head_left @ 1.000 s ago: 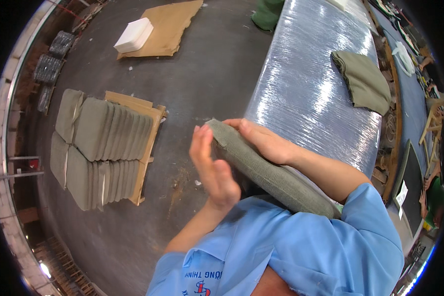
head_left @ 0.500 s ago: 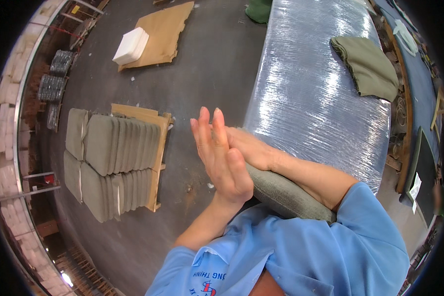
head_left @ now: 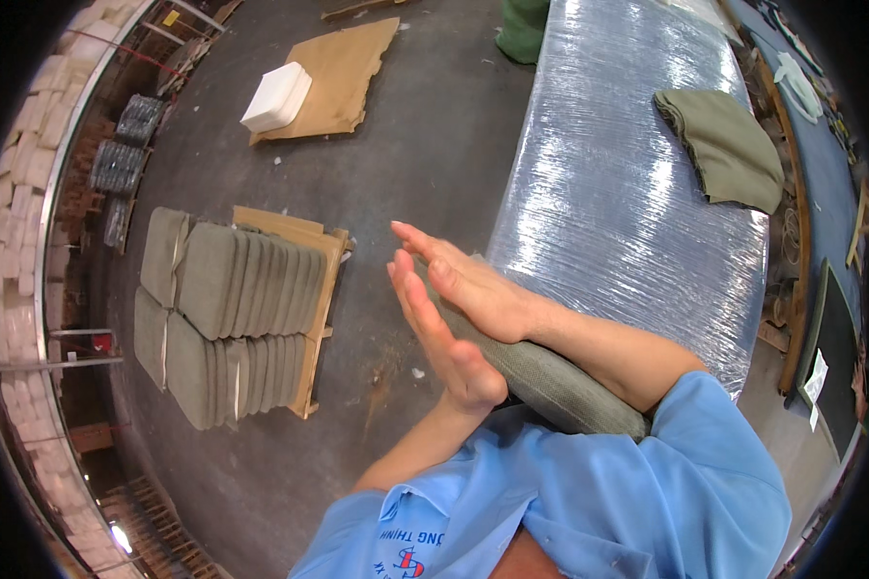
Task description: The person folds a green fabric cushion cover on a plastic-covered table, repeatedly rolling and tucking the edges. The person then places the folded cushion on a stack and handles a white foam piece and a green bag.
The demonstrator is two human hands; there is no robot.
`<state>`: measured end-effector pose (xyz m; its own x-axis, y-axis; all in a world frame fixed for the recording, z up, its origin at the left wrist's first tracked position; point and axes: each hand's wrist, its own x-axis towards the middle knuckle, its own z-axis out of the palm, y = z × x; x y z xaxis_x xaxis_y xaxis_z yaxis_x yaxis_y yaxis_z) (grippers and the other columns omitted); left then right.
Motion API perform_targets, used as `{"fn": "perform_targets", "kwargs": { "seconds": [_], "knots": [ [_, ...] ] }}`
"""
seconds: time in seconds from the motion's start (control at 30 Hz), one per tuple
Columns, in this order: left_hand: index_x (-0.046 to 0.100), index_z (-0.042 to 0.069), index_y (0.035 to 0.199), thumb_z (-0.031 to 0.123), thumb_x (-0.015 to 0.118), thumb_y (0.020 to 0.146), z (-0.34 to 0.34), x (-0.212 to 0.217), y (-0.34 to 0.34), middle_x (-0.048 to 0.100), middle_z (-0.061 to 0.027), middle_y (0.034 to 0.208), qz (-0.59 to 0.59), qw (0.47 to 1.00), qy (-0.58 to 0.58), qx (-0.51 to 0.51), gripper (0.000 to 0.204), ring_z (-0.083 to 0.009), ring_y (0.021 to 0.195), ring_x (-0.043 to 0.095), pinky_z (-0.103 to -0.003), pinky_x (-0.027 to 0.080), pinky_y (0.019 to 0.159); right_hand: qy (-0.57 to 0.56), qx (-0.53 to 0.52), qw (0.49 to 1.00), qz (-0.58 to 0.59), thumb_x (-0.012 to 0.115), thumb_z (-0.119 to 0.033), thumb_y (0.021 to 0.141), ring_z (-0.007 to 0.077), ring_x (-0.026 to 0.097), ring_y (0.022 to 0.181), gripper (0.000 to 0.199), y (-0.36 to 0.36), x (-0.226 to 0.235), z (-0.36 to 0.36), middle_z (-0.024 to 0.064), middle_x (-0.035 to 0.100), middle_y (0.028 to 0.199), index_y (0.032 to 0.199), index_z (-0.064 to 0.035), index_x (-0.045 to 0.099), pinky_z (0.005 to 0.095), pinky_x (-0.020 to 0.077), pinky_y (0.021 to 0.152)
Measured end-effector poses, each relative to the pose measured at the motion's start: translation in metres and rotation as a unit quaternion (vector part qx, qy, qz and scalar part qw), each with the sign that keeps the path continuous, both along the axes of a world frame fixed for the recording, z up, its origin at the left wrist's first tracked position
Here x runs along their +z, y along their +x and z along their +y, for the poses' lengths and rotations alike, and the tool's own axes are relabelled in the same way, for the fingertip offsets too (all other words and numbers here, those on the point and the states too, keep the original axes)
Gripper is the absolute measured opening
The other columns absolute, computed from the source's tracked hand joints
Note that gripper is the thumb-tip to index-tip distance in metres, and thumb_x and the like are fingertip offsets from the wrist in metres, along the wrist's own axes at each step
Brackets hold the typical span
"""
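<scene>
Dark grey floor (head_left: 251, 473) spreads under a workshop, scattered with pale scraps and marked by a brownish stain near the person. To the right runs a long tabletop (head_left: 608, 232) covered in clear plastic film, its wrinkles throwing back bright streaks of light; folded olive fabric (head_left: 724, 145) lies on it near the outer edge. Beyond that side stretches a blue surface (head_left: 826, 183) with a wooden border.

On the left, grey-green cushions (head_left: 212, 275) stand packed in two rows on a pallet, with pale strips between or around some of them. Farther off, white blocks (head_left: 278, 96) sit at the edge of a torn cardboard sheet (head_left: 348, 72)

One woven grey-green cushion (head_left: 574, 391), thick and rounded along its edge, is in front of the person's blue shirt (head_left: 628, 492), slanting up and left from beneath the right forearm. Its far end is largely hidden behind the hands.

Both hands are flat, fingers straight, palms turned toward each other with only a narrow space showing. The right hand (head_left: 478, 294) lies along the cushion's upper side; the left hand (head_left: 446, 347) is just beside its far end, and whether that palm touches the cover I cannot tell
</scene>
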<state>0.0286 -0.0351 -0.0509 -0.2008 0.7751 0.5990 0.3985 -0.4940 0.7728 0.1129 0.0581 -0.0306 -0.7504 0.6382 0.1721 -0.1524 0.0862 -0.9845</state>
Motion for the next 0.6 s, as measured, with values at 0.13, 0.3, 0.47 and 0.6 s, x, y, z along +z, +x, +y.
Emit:
{"fn": "perform_targets", "kwargs": {
  "seconds": [0.13, 0.3, 0.47, 0.6],
  "knots": [
    [0.004, -0.006, 0.164, 0.049, 0.024, 0.110, 0.013, -0.001, 0.001, 0.008, -0.0249, 0.173, -0.025, 1.000, 0.007, 0.000, 0.081, -0.0378, 0.159, 0.018, -0.051, 0.019, 0.128, -0.070, 0.008, 0.997, 0.031, 0.027, -0.065, 0.109, 0.0308, 0.028, 0.155, 0.080, -0.002, -0.039, 0.009, 0.0171, 0.032, 0.166, 0.166, -0.0075, 0.025, 0.0440, 0.0234, 0.127],
    [0.014, -0.009, 0.163, 0.051, 0.028, 0.109, 0.056, 0.009, 0.008, 0.020, -0.0270, 0.170, -0.023, 0.999, 0.024, -0.003, 0.081, -0.0375, 0.157, 0.023, -0.048, 0.020, 0.127, -0.150, -0.022, 0.983, 0.100, 0.031, -0.061, 0.111, 0.0270, 0.032, 0.152, 0.074, 0.008, -0.025, 0.043, 0.0143, 0.037, 0.163, 0.163, -0.0086, 0.034, 0.0413, 0.0242, 0.127],
    [0.025, -0.006, 0.162, 0.045, 0.028, 0.112, 0.128, 0.025, 0.017, 0.027, -0.0241, 0.168, -0.028, 0.996, 0.044, -0.068, 0.071, -0.0355, 0.157, 0.026, -0.046, 0.020, 0.127, -0.060, -0.301, 0.952, 0.001, 0.027, -0.060, 0.112, 0.0325, 0.043, 0.145, 0.073, 0.036, -0.019, 0.096, 0.0198, 0.047, 0.155, 0.156, -0.0039, 0.045, 0.0424, 0.0314, 0.122],
    [0.025, -0.003, 0.163, 0.045, 0.028, 0.113, 0.155, 0.014, 0.023, 0.026, -0.0227, 0.170, -0.113, 0.991, -0.048, -0.057, 0.069, -0.0354, 0.158, 0.023, -0.044, 0.020, 0.128, -0.047, -0.412, 0.910, -0.008, 0.028, -0.054, 0.113, 0.0314, 0.049, 0.142, 0.072, 0.045, -0.016, 0.106, 0.0230, 0.055, 0.149, 0.149, 0.0033, 0.052, 0.0392, 0.0341, 0.120]
  ]
}}
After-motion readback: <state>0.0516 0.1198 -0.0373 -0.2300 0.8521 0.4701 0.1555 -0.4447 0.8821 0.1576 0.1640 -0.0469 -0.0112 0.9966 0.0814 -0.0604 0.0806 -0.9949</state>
